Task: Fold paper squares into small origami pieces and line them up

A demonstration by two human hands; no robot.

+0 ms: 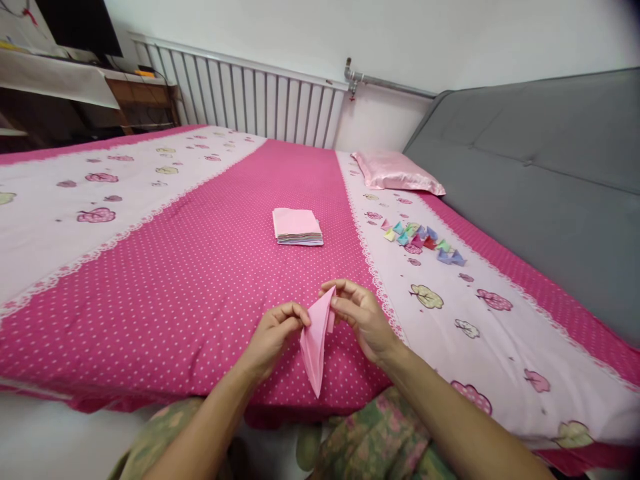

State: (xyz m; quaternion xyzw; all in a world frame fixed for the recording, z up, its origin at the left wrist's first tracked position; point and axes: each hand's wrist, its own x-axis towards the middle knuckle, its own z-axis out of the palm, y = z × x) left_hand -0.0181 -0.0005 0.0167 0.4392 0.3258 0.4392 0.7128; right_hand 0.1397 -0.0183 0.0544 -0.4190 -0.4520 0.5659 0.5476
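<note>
A folded sheet of pink origami paper [315,347] is held up between both hands above the front edge of the bed. It is creased into a long pointed shape, one tip hanging down and another pointing up to the right. My left hand [274,333] pinches its left side between thumb and fingers. At the upper right, my right hand [361,315] grips the paper near its top tip, with a small flap sticking out below the thumb. Some right fingertips are hidden behind the paper.
A stack of square paper [299,228] lies on the pink dotted bedspread [220,267]. Several small folded paper pieces [417,239] in mixed colours sit to the right. Farther back are a pink pillow [395,173], a grey padded headboard [540,153], a radiator [240,90] and a desk [135,93].
</note>
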